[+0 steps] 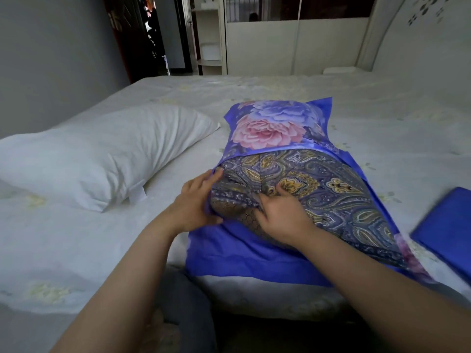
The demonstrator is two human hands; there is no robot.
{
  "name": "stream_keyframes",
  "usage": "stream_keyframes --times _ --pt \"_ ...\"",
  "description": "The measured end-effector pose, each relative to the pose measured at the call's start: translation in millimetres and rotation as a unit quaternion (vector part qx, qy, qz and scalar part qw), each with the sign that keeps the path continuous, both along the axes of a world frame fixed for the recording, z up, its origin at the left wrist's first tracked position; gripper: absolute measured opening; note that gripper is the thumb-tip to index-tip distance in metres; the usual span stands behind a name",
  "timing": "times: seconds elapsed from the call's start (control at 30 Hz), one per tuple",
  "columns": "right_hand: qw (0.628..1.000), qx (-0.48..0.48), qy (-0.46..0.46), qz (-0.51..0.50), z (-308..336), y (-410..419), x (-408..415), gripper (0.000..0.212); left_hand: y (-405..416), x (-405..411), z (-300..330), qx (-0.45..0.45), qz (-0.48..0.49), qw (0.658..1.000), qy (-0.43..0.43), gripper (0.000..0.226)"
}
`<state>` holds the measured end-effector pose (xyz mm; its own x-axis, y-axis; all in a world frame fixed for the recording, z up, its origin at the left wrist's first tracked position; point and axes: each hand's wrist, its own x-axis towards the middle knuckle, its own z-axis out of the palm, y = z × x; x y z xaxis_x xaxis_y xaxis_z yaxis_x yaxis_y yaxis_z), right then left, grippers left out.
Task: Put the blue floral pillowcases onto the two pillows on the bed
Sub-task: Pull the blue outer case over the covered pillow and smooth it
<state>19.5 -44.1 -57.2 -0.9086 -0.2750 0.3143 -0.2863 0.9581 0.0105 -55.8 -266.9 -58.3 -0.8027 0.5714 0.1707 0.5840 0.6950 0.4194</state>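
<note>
On the bed (382,118), left hand (196,202) and right hand (283,212) grip a soft, light paisley pillow (331,189), best squeezed at its corners, half inside the blue floral pillowcase (270,126).

Single view, head-worn, wide-angle. Faces forward and down across the bed (382,103) from its near edge, toward the wardrobe (293,47) and doorway (153,34) on the far side. Close range: both forearms enter from the bottom edge. Straight lines bowed toward frame margins.
</note>
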Motion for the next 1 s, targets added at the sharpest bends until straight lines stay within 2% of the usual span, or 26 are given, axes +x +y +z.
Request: stream_keyframes --times 0.03,0.07,0.13,0.17,0.27,0.3,0.37,0.43,0.5,0.53,0.57,0.63,0.67,0.7,0.73,0.8,0.83,0.9,1.0 --pt "0.998 -0.056 0.007 0.000 2 4 1 0.047 6 1 -4 -0.032 -0.010 0.999 -0.006 0.113" --pt "0.994 -0.108 0.007 -0.006 4 8 2 0.038 14 -1 -6 -0.024 -0.015 1.000 0.005 0.111" --pt "0.975 -0.221 -0.011 -0.025 3 15 2 0.025 32 -2 -2 0.007 -0.025 0.998 0.064 0.097" --pt "0.956 -0.290 -0.032 -0.041 2 18 3 0.026 41 -5 3 0.010 -0.039 0.993 0.107 0.089" --pt "0.862 -0.492 -0.095 -0.076 0 30 0 0.036 78 -12 20 -0.015 -0.092 0.973 0.213 0.069" --pt "0.841 -0.524 -0.102 -0.083 0 34 -1 0.038 92 -14 27 -0.034 -0.094 0.971 0.218 0.064" --pt "0.832 -0.540 -0.082 -0.093 3 41 -2 0.043 120 -25 37 -0.074 -0.101 0.969 0.213 0.058" --pt "0.860 -0.496 -0.048 -0.108 11 43 -1 0.045 139 -36 44 -0.089 -0.119 0.968 0.201 0.049" --pt "0.903 -0.404 -0.026 -0.142 19 47 0 0.037 154 -48 50 -0.088 -0.103 0.976 0.169 0.042" --pt "0.915 -0.370 -0.013 -0.163 23 48 0 0.030 161 -52 53 -0.087 -0.090 0.979 0.161 0.039" --pt "0.920 -0.349 0.011 -0.176 27 47 3 0.034 168 -55 54 -0.093 -0.077 0.980 0.161 0.036" --pt "0.943 -0.261 0.120 -0.170 32 41 10 0.069 176 -61 59 -0.107 -0.054 0.980 0.158 0.034" --pt "0.959 -0.167 0.166 -0.159 34 38 12 0.084 178 -66 60 -0.117 -0.044 0.982 0.144 0.034" --pt "0.972 -0.073 0.170 -0.146 35 33 14 0.096 176 -69 61 -0.123 -0.036 0.984 0.125 0.034" --pt "0.983 0.004 0.126 -0.137 35 33 12 0.106 175 -74 61 -0.126 -0.037 0.986 0.101 0.034" --pt "0.987 0.081 -0.004 -0.137 31 41 3 0.123 172 -84 60 -0.123 -0.031 0.990 0.056 0.038" --pt "0.985 0.093 -0.048 -0.140 29 46 -1 0.128 171 -86 58 -0.130 -0.021 0.990 0.043 0.040" --pt "0.984 0.089 -0.081 -0.132 30 53 -12 0.130 170 -91 53 -0.137 -0.004 0.990 0.026 0.040" --pt "0.980 0.092 -0.126 -0.126 39 50 -32 0.133 172 -96 46 -0.122 0.014 0.992 0.009 0.030"
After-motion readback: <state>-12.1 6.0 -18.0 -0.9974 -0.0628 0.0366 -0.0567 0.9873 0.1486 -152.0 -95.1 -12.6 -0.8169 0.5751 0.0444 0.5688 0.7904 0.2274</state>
